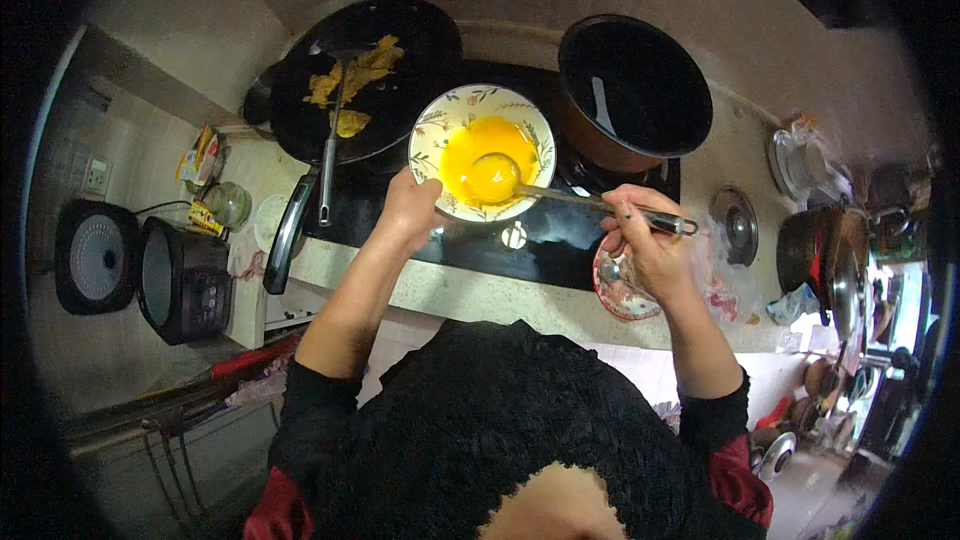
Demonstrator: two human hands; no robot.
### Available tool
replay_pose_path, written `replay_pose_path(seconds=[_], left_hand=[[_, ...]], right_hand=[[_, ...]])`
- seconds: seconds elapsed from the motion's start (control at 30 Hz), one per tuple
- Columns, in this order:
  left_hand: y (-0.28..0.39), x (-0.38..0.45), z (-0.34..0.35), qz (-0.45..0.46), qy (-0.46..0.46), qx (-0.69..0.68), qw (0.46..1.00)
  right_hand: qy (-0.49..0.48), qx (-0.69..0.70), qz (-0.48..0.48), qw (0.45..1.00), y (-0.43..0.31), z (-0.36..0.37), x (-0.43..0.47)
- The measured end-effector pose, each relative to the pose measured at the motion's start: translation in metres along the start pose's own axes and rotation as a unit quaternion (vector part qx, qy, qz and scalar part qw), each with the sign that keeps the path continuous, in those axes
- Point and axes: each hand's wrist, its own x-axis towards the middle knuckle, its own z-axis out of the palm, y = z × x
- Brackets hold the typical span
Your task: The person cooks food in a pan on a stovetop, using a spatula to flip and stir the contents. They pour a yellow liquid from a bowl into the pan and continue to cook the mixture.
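Note:
My left hand (411, 208) grips the rim of a white bowl with a leaf pattern (430, 136), tilted above the black hob. Beaten egg (487, 136) lies in the bowl. My right hand (651, 240) is closed around the handle of a metal ladle (570, 197), whose round head rests in the egg. Behind and left of the bowl, a large black wok (420, 37) holds pieces of cooked egg (375, 64). A spatula with a metal handle (328, 172) lies in the wok, its handle over the rim.
A deep dark pot (637, 90) stands at the back right of the hob (480, 247). A red-rimmed dish (626, 309) with a spoon sits below my right hand. The wok's long handle (289, 236) juts toward the counter edge. A round lid (735, 226) lies right.

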Motion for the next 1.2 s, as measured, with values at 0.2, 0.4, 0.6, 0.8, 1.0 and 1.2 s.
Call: replay_pose_path(seconds=[0.2,0.4,0.6,0.8,1.0,1.2], left_hand=[[0.049,-0.017,-0.011,-0.002,-0.009,-0.010,1.000],[0.076,-0.024,-0.031,0.020,-0.021,-0.014,0.999],[0.095,-0.026,-0.061,0.026,-0.034,-0.027,0.999],[0.127,-0.013,-0.100,0.052,-0.011,-0.045,0.998],[0.158,0.000,-0.146,0.070,0.039,-0.032,0.996],[0.161,0.007,-0.192,0.086,0.087,-0.018,0.992]], right_hand=[[-0.059,-0.024,-0.065,0.996,-0.052,0.006,0.027],[-0.081,0.007,-0.074,0.994,-0.083,0.023,0.053],[-0.101,0.001,-0.066,0.993,-0.111,0.047,0.086],[-0.154,0.033,-0.137,0.978,-0.128,0.074,0.132],[-0.057,0.009,-0.137,0.989,-0.122,0.087,0.175],[-0.052,-0.013,-0.073,0.996,-0.067,0.106,0.206]])
